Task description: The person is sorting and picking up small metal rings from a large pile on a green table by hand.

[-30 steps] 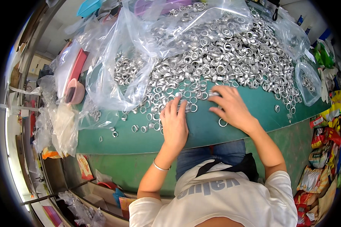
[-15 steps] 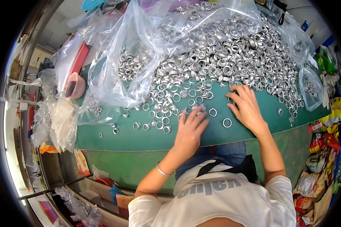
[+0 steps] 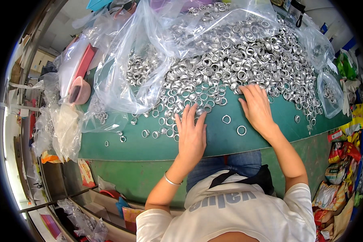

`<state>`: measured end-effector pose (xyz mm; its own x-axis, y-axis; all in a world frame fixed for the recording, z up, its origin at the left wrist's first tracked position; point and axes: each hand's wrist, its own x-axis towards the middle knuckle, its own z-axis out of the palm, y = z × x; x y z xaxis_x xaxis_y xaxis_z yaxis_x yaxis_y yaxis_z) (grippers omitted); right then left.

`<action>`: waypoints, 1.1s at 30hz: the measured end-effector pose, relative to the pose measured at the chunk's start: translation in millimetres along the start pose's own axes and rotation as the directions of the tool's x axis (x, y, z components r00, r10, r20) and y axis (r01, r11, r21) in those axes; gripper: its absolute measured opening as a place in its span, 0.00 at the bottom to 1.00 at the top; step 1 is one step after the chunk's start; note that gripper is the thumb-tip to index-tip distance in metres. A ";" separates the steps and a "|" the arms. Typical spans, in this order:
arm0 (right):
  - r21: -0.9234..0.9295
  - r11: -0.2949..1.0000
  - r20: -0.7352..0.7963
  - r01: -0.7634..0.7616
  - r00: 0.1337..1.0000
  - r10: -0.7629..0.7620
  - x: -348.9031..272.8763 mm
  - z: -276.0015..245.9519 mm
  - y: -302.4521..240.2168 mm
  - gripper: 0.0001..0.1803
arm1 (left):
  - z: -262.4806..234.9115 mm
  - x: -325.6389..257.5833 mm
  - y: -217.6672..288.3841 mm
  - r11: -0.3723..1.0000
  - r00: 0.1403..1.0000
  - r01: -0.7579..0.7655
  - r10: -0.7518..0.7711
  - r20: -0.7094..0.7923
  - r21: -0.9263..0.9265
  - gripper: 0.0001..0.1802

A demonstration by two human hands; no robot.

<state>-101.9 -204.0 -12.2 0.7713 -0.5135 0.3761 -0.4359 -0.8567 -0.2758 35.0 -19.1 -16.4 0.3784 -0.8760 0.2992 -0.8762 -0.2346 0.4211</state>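
My left hand (image 3: 191,131) lies over the near edge of a loose scatter of silver metal rings (image 3: 170,104), fingers stretched out and slightly apart. Its fingertips touch or hover just above a few rings. At the lower edge of the big heap of rings (image 3: 246,60) rests my right hand (image 3: 257,109), palm down, fingers extended and thumb apart. One ring shows beside its fingertips; whether they touch it I cannot tell. Between the hands, two single rings lie apart on the green tabletop (image 3: 220,139), one a plain ring (image 3: 226,119), the other a notched ring (image 3: 241,130).
Clear plastic bags (image 3: 129,76) cover part of the heap, and another bag (image 3: 330,94) holding rings lies at the right. A pink plastic cup (image 3: 80,92) stands at the left. Shelving (image 3: 97,201) is at lower left; colourful packages (image 3: 330,195) pile up at right.
My left hand has moved left and slightly up, off the spot near the plain ring. My right hand has shifted a little up and left, fingers straighter.
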 end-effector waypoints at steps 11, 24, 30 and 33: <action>0.238 0.970 -0.009 0.045 0.999 -0.044 -8.5 -8.2 2.1 0.15 | 44.4 91.5 18.3 0.953 0.958 -0.284 0.285 0.000 0.103 0.12; 0.066 0.992 -0.185 -0.112 0.975 0.122 -20.5 -28.9 46.9 0.16 | 50.9 98.5 19.5 0.954 0.945 -0.298 0.290 -0.152 -0.038 0.07; -0.140 0.989 -0.130 -0.044 0.991 0.026 -25.9 -20.6 38.5 0.07 | 33.3 51.0 36.7 0.911 0.899 -0.339 0.387 0.204 -0.235 0.14; 0.010 1.000 -0.114 -0.003 0.993 0.004 -36.8 -31.1 27.7 0.06 | 31.0 38.7 38.8 0.903 0.900 -0.327 0.387 0.201 -0.278 0.19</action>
<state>-156.8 -210.4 -6.2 0.7116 -0.5193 0.4732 -0.4339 -0.8546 -0.2854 6.4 -75.2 -15.0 -0.0591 -0.9638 0.2601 -0.8322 0.1915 0.5204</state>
